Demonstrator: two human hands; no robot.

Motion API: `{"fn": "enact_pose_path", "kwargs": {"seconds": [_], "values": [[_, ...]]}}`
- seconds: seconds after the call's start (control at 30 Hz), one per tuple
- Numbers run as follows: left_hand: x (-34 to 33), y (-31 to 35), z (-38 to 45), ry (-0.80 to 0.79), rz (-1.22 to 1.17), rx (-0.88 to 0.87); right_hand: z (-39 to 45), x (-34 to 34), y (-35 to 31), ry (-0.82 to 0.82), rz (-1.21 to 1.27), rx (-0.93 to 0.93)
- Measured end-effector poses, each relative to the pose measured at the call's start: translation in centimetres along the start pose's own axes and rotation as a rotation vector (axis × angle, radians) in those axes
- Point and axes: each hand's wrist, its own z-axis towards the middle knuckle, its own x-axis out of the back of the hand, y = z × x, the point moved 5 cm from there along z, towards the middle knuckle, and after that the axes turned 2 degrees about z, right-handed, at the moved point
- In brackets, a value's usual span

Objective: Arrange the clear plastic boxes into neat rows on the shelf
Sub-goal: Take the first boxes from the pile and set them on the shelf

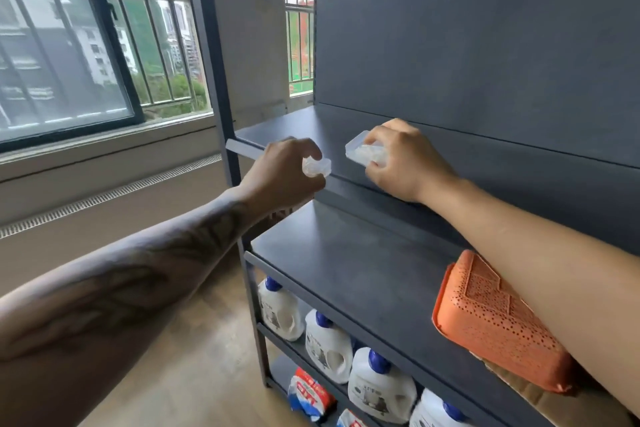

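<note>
left hand (pixel 280 166): pinches a small clear plastic box (pixel 317 166), above the upper shelf (pixel 311 125) front edge, near its left end | right hand (pixel 401 163): grips a second clear plastic box (pixel 363 151) over the same shelf | orange perforated basket (pixel 495 319): lower shelf (pixel 346 263), right end

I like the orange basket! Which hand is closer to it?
Right. The right hand grips a clear box above the upper shelf, its forearm crossing over the orange basket. The left hand, holding another clear box, is farther left.
</note>
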Motion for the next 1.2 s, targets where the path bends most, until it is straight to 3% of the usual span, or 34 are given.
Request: {"fn": "enact_pose_path", "kwargs": {"seconds": [0.23,0.47,0.8,1.03,1.2], "values": [[-3.1,-3.8,8.7,-0.066,-0.035,-0.081,5.7,-2.6,3.5,0.025,-0.033,-0.112],[-7.8,-4.6,18.2,-0.164,-0.107,-0.315,8.5,-2.9,7.9,0.112,-0.081,-0.331],[-14.3,-5.0,26.2,-0.414,-0.230,-0.578,8.8,-4.1,11.6,0.087,-0.184,-0.614],[-16.8,-6.0,29.7,-0.472,-0.369,-0.580,11.4,-5.2,14.1,0.073,-0.283,-0.649],[-18.7,-9.4,32.1,-0.544,-0.563,-0.431,15.5,-6.5,14.4,0.042,-0.365,-0.583]]}}
